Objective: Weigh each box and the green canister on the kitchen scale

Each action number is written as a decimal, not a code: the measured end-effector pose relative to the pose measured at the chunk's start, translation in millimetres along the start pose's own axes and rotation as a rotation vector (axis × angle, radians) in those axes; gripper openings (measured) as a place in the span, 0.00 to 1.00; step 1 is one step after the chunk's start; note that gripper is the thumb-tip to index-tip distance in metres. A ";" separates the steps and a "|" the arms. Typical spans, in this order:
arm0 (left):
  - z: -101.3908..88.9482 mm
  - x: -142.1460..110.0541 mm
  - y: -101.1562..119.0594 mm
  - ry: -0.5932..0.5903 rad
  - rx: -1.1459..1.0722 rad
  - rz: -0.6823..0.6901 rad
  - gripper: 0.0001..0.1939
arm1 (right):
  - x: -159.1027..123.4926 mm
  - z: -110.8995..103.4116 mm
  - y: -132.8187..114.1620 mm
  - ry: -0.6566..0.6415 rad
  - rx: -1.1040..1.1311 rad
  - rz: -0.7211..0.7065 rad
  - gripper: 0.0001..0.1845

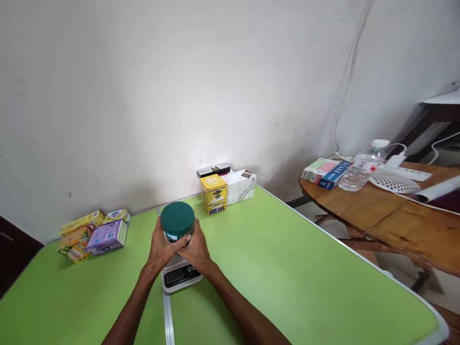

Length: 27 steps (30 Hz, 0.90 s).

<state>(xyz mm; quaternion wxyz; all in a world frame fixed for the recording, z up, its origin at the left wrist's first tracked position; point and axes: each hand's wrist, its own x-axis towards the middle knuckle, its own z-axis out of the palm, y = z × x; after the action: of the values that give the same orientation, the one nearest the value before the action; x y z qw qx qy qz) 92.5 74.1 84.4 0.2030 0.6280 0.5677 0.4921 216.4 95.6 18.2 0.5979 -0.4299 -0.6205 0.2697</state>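
Through my feed, the green-lidded jar (177, 218) is upright, long axis vertical, between my left hand (160, 247) and right hand (199, 245), neither clearly nearer. My fingers curl partway closed around its sides, over the scale (182, 277) on the desk (269, 268); whether its base touches, I can't tell

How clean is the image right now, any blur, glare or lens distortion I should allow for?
Head view: soft light, brightest on the wall mid-frame; faint shadow on the green table near the forearms; scale display dark, unreadable; wide-angle stretch towards the edges.
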 end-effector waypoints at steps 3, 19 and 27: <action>38.2 -1.6 21.3 -0.099 -0.123 0.013 0.42 | 0.2 -47.3 6.7 0.048 -0.041 0.007 0.41; 250.5 51.0 59.6 -0.420 -0.257 -0.010 0.48 | 50.9 -224.3 96.0 0.290 -0.380 0.254 0.36; 253.8 76.4 50.6 -0.402 -0.276 -0.045 0.53 | 79.0 -214.1 108.1 0.236 -0.357 0.284 0.41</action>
<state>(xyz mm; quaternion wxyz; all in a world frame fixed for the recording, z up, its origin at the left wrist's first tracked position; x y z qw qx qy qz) 324.0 207.2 45.2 0.4068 0.6667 0.4570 0.4256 454.4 177.2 -3.3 0.5370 -0.6399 -0.5176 0.1852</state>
